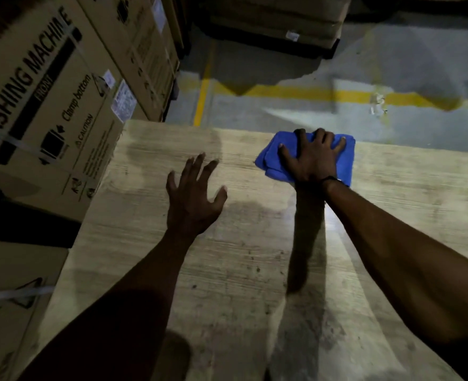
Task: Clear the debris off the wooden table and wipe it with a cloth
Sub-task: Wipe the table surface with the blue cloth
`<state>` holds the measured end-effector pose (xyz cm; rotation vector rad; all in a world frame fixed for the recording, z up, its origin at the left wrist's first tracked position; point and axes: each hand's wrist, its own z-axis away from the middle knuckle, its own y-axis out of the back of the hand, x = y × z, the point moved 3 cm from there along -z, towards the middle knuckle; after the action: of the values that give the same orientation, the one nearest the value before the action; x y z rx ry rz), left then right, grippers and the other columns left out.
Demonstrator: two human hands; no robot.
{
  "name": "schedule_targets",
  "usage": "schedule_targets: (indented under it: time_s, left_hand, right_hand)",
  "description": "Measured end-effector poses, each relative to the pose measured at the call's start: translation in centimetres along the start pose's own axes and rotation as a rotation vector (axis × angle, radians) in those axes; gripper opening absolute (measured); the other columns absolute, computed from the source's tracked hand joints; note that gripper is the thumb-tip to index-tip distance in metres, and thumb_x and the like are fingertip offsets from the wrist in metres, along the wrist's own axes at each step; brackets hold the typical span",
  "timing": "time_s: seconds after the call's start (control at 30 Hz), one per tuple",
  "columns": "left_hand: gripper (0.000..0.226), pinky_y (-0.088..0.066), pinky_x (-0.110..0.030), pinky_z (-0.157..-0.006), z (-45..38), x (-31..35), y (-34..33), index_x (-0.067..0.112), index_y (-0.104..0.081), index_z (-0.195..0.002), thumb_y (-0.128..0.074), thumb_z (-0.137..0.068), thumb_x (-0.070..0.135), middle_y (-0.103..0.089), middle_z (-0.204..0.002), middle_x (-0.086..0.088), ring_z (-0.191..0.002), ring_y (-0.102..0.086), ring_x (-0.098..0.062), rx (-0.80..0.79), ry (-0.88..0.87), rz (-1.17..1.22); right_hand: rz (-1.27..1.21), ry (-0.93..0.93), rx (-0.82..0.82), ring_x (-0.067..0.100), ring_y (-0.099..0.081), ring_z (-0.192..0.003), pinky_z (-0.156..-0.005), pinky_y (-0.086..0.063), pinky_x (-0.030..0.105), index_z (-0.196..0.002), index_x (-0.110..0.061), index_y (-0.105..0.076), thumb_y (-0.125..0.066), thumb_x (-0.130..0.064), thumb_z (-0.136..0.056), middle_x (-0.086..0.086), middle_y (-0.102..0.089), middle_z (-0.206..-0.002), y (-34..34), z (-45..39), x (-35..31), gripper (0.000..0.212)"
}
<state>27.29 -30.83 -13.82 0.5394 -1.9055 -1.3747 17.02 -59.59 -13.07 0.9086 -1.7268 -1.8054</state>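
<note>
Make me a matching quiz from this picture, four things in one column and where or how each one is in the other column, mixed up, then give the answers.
Things:
1. blue cloth
2. left hand
3. cardboard box
4. yellow line

Places or states:
A. painted on the floor beyond the table
B. fingers spread, holding nothing
C. folded, pressed flat under the right hand near the wooden table's far edge
D. beside the table's left side, printed WASHING MACHINE

Pairs: 1-C, 2-B, 3-D, 4-A

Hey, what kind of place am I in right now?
Probably a warehouse or stockroom: stacked washing machine cartons beside the wooden table, and yellow floor lines painted on bare concrete.
</note>
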Motion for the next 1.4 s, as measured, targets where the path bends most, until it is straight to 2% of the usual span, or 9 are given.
schedule_targets:
  time_s: [0.27,0.47,0.53,0.6,0.67,0.8,1.0,1.23,1.4]
  left_hand:
    - [0.071,-0.011,-0.061,-0.127,0.2,-0.3,-0.3,0.022,-0.045,-0.156,-0.056,-0.095,0.055,-0.030,-0.172,0.002,-0.160,-0.024,-0.018,0.061,-0.015,0.120]
    - [0.067,-0.015,-0.055,-0.129,0.1,-0.5,0.3,0.015,-0.049,-0.150,-0.055,-0.093,0.051,-0.046,-0.161,0.000,-0.151,-0.039,-0.016,0.085,0.057,0.315]
    - [0.062,-0.025,-0.051,-0.126,0.0,-0.9,0.9,0.017,-0.048,-0.147,-0.056,-0.093,0.046,-0.054,-0.149,0.002,-0.141,-0.049,-0.017,0.096,0.119,0.444]
    - [0.054,-0.044,-0.042,-0.112,0.1,-1.3,1.6,0.020,-0.050,-0.142,-0.057,-0.092,0.040,-0.057,-0.137,0.004,-0.128,-0.055,-0.017,0.125,0.148,0.538]
    - [0.048,-0.052,-0.038,-0.098,0.2,-2.3,2.5,0.022,-0.051,-0.136,-0.058,-0.090,0.034,-0.057,-0.132,0.006,-0.120,-0.056,-0.014,0.128,0.135,0.585]
    - [0.036,-0.056,-0.044,-0.092,0.4,-7.8,4.2,0.027,-0.053,-0.126,-0.054,-0.089,0.024,-0.057,-0.125,0.008,-0.113,-0.061,-0.013,0.060,0.071,0.536]
    - [0.031,-0.050,-0.054,-0.096,0.2,-17.6,8.6,0.025,-0.060,-0.108,-0.044,-0.084,0.017,-0.063,-0.115,0.004,-0.109,-0.063,-0.024,0.203,0.126,0.352]
    - [0.025,-0.036,-0.043,-0.099,-0.7,-23.2,10.9,0.019,-0.063,-0.107,-0.053,-0.085,0.013,-0.063,-0.116,-0.001,-0.112,-0.056,-0.027,0.218,0.169,0.285]
    - [0.026,-0.037,-0.048,-0.101,-1.2,-26.3,11.9,0.019,-0.063,-0.108,-0.052,-0.087,0.008,-0.062,-0.116,-0.003,-0.114,-0.056,-0.029,0.204,0.215,0.259]
  right_hand:
    - [-0.036,0.012,0.040,0.045,-0.045,-0.128,-0.119,-0.013,0.076,-0.138,-0.024,-0.051,-0.034,-0.074,-0.098,0.023,-0.051,-0.126,-1.1,-0.3,-4.1,0.067]
    - [-0.027,-0.005,0.010,0.046,-0.043,-0.132,-0.120,-0.012,0.075,-0.139,-0.024,-0.050,-0.034,-0.076,-0.098,0.024,-0.050,-0.130,-1.8,-1.1,-8.0,0.068]
    - [-0.028,-0.006,0.000,0.046,-0.043,-0.132,-0.120,-0.012,0.075,-0.140,-0.024,-0.050,-0.031,-0.077,-0.097,0.024,-0.049,-0.131,-2.0,-1.3,-9.8,0.071]
    - [-0.035,-0.001,0.001,0.046,-0.043,-0.132,-0.120,-0.012,0.076,-0.141,-0.023,-0.051,-0.027,-0.079,-0.094,0.024,-0.049,-0.130,-2.2,-1.3,-11.8,0.076]
    - [-0.045,0.003,0.011,0.046,-0.043,-0.133,-0.120,-0.011,0.076,-0.143,-0.024,-0.050,-0.024,-0.079,-0.092,0.024,-0.049,-0.131,-2.4,-1.3,-14.1,0.080]
    - [-0.075,0.017,0.008,0.047,-0.039,-0.137,-0.119,-0.006,0.078,-0.146,-0.024,-0.049,-0.027,-0.078,-0.092,0.025,-0.048,-0.132,-3.1,-1.3,-19.0,0.079]
    - [-0.088,0.036,-0.032,0.047,-0.037,-0.140,-0.120,-0.003,0.078,-0.145,-0.025,-0.050,-0.019,-0.083,-0.084,0.025,-0.047,-0.137,-4.2,-2.4,-27.2,0.090]
    - [-0.087,0.111,-0.062,0.046,-0.035,-0.142,-0.120,-0.002,0.077,-0.157,-0.030,-0.041,-0.022,-0.081,-0.085,0.024,-0.046,-0.144,-5.4,-2.9,-35.9,0.090]
    - [-0.101,0.187,-0.082,0.047,-0.028,-0.150,-0.119,-0.001,0.080,-0.162,-0.036,-0.033,-0.029,-0.083,-0.089,0.021,-0.039,-0.156,-6.4,-2.7,-39.7,0.087]
